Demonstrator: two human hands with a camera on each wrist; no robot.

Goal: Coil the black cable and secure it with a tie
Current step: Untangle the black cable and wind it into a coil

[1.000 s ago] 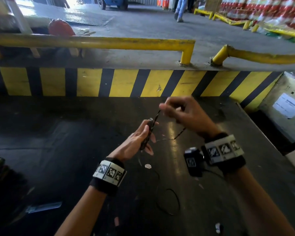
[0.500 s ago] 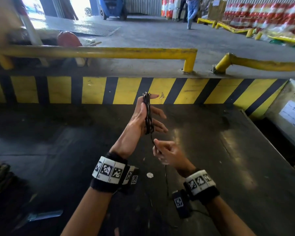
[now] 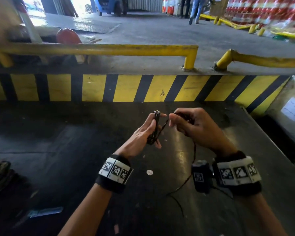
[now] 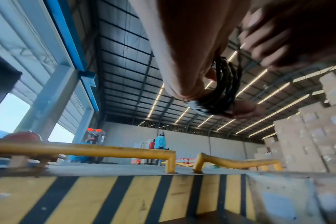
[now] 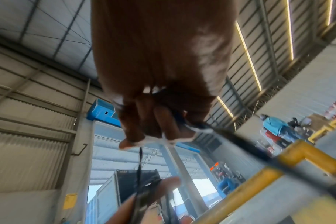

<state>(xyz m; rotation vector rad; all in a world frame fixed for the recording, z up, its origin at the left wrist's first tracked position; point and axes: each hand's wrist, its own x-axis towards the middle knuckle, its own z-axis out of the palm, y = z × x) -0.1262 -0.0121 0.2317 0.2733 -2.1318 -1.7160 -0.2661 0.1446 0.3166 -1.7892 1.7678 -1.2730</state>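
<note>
The black cable (image 3: 155, 128) is wound in several loops round the fingers of my left hand (image 3: 143, 133), held above the dark table (image 3: 75, 167). In the left wrist view the coil (image 4: 222, 91) wraps over the fingers from base to tip. My right hand (image 3: 192, 128) is just right of the coil's top and pinches the free strand between thumb and fingers. The strand runs taut from the coil to that pinch. Below the right hand the loose cable end (image 3: 194, 150) hangs down and trails onto the table. The right wrist view shows the strand (image 5: 139, 163) under the curled fingers (image 5: 153, 124).
A yellow and black striped kerb (image 3: 126, 87) bounds the table's far edge, with a yellow rail (image 3: 109, 50) behind it. A labelled box (image 3: 293, 113) stands at the right. A flat grey strip (image 3: 44, 212) lies near the front left, and a small white disc (image 3: 149, 172) between my wrists.
My left hand has come down from its raised position. My right hand has swung up from below the coil to beside its top, carrying the strand, and less cable lies loose on the table.
</note>
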